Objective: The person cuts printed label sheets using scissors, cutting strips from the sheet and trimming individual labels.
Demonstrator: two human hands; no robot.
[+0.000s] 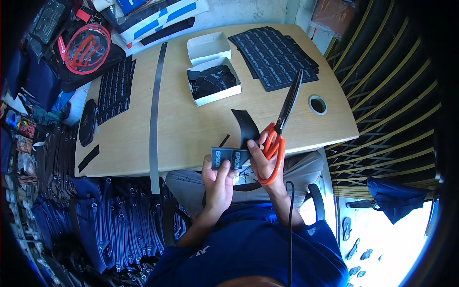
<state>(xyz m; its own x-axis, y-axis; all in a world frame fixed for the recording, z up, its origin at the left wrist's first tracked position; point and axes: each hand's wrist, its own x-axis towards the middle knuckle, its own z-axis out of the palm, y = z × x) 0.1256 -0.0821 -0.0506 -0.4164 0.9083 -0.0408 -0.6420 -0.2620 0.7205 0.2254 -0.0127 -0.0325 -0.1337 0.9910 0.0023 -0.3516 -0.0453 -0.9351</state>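
Note:
My left hand (pixel 217 187) pinches a black label strip (pixel 223 155) with pale print, just in front of the table's near edge. My right hand (pixel 263 165) holds scissors (pixel 290 103) by their orange handles, the blades pointing up and to the right. The thumb and fingers of that same hand also grip a black strip (pixel 245 125), which curls up beyond them. Where the two black pieces meet between my hands, I cannot tell if they are joined. A narrow black sliver (pixel 224 140) shows just beyond the label strip.
On the table (pixel 129 148) stand an open white box (pixel 220 97) of cut black labels and its lid (pixel 208 47). Printed black sheets (pixel 272 55) are stacked at the far right, near a round hole (pixel 317 104). A long metal ruler (pixel 155 105) lies left, projecting past the near edge.

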